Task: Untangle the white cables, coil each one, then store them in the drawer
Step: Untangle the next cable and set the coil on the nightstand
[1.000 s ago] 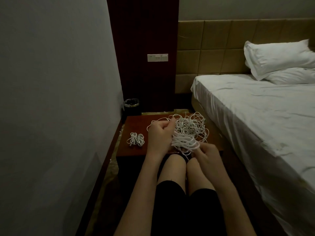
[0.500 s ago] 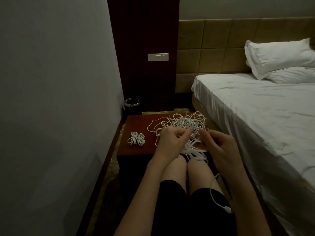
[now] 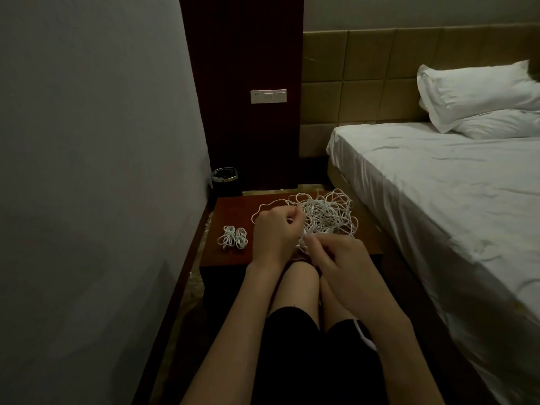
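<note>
Since half a second ago both hands are sitting a little further forward over the table, and the loose cable end (image 3: 363,336) on the right thigh is now trailing shorter beside the right forearm. I am seeing the left hand (image 3: 274,232) curled, its fingertips pinching a strand at the near left edge of the white cable tangle (image 3: 324,216). I am seeing the right hand (image 3: 339,258) just beside it, fingers bent and nipping strands at the tangle's near edge. The tangle is lying as a loose heap of thin white loops on the right half of the reddish wooden bedside table (image 3: 230,211), some loops reaching its far edge. Two small coiled bundles (image 3: 233,237) are resting side by side on the table's left part, apart from the heap. I am reading no writing anywhere; the wall switch plate (image 3: 268,96) is showing only marks too small to tell.
</note>
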`<state>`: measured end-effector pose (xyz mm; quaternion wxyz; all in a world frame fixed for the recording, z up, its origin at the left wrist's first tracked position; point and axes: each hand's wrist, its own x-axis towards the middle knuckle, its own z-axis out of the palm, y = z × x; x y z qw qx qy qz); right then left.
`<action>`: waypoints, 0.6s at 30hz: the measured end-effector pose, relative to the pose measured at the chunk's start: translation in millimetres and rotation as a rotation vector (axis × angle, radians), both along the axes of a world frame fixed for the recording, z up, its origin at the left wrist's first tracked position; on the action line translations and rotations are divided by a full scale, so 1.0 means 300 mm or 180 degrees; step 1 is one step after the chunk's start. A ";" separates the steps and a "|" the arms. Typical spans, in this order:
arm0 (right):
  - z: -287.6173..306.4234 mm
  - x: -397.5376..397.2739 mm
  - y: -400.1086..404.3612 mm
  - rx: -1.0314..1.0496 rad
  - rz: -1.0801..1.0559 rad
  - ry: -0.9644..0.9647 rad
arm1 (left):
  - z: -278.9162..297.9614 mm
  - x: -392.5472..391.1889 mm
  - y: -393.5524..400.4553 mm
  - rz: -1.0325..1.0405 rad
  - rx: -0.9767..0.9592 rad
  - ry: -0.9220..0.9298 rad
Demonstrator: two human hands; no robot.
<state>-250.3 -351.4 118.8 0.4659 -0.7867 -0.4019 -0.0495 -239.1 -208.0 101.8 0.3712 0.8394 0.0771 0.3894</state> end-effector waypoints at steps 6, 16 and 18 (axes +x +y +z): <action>0.000 0.067 -0.059 0.0837 -0.0494 0.0271 | 0.029 -0.047 -0.046 -0.1037 0.0271 0.0068; -0.112 0.073 0.062 0.0626 -0.0154 0.1160 | 0.060 0.036 -0.054 -0.0320 -0.0552 -0.0204; -0.117 0.065 0.049 0.0196 -0.0293 0.0702 | 0.048 0.048 -0.031 -0.0091 -0.0333 -0.0100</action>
